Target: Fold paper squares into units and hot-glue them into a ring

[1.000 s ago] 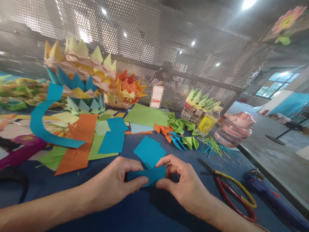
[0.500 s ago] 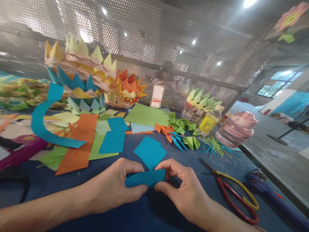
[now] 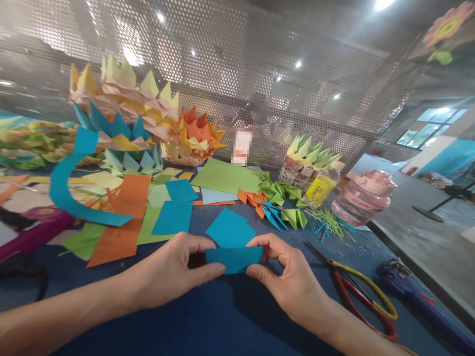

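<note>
A narrow blue paper piece [image 3: 234, 260] is held level between both hands, above the dark blue table [image 3: 208, 321]. My left hand [image 3: 185, 269] grips its left end, thumb in front and fingers behind. Its right end is pinched by my right hand [image 3: 282, 269]. Just behind the held piece lie flat blue paper squares [image 3: 229, 228], partly overlapped by it in view. Two more blue squares [image 3: 172, 217] rest farther left, over green paper.
Scissors [image 3: 365, 291] and a blue tool [image 3: 419, 296] lie at right. Behind them stand a pink bottle [image 3: 363, 198] and a yellow-labelled bottle [image 3: 321, 187]. Folded paper crowns [image 3: 129, 113], orange paper [image 3: 120, 217] and a magenta tool [image 3: 37, 230] are at left.
The held blue piece has moved slightly right and up and turned level, with more of its left part showing. My left hand has shifted up and a little left; my right hand has moved slightly.
</note>
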### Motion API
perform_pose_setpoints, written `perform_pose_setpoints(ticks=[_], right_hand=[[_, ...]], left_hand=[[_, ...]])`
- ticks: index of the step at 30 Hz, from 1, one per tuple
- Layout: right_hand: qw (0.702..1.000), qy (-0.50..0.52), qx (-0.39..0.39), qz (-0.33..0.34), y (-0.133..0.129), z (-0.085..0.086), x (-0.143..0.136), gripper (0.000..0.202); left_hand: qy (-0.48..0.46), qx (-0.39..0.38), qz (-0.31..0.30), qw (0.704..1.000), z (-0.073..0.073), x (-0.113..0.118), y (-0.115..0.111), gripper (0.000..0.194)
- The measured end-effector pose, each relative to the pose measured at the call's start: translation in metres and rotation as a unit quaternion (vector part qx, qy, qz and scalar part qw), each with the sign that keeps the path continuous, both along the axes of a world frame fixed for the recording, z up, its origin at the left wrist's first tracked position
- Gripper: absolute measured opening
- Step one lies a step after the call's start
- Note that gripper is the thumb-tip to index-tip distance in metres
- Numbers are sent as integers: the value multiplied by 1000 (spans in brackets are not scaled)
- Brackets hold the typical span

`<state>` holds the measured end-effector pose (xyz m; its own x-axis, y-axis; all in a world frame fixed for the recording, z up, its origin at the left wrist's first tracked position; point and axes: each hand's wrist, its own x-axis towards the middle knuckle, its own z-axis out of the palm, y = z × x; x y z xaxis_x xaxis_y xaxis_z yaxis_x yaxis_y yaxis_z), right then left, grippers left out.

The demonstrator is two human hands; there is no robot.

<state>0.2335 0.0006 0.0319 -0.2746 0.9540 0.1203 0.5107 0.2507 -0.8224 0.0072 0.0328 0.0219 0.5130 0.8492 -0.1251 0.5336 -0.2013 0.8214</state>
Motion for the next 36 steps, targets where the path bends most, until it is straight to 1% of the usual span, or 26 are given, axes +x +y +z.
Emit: perform_pose_setpoints(ticks=[4, 7, 10, 13, 17, 21, 25, 28, 30, 33, 36], right_hand=[[1000, 9, 1, -4, 1, 0, 0, 20], [1000, 5, -5, -8, 2, -1, 0, 21], [1000, -4, -8, -10, 4, -4, 2, 22], [1000, 2, -3, -2, 4, -6, 3, 21], [1000, -5, -10, 15, 3, -2, 3, 20], [999, -25, -16, 35, 6, 0, 5, 9], [999, -40, 25, 23, 11, -2, 8, 21], [997, -52, 48, 5, 10, -3, 8, 21], [996, -51, 76, 8, 10, -3, 6, 22], [991, -47, 124, 16, 10, -3, 5, 21], [989, -54, 138, 20, 10, -4, 5, 16]], left_hand=[[17, 46, -4, 999, -2, -2, 1, 38], [4, 64, -22, 998, -6, -3, 1, 39], [-12, 84, -23, 996, -11, -5, 1, 38], [-21, 107, -24, 994, -14, -6, 1, 35], [-18, 145, -26, 989, -14, -6, 0, 35], [-16, 169, -36, 985, -16, -6, 1, 35], [-12, 189, -26, 982, -18, -5, 3, 40], [-8, 200, -29, 979, -20, -4, 3, 45], [-13, 188, -35, 981, -21, -4, 2, 47], [-40, 172, -40, 984, -23, -5, 3, 49], [-71, 177, -42, 981, -23, -6, 4, 49]])
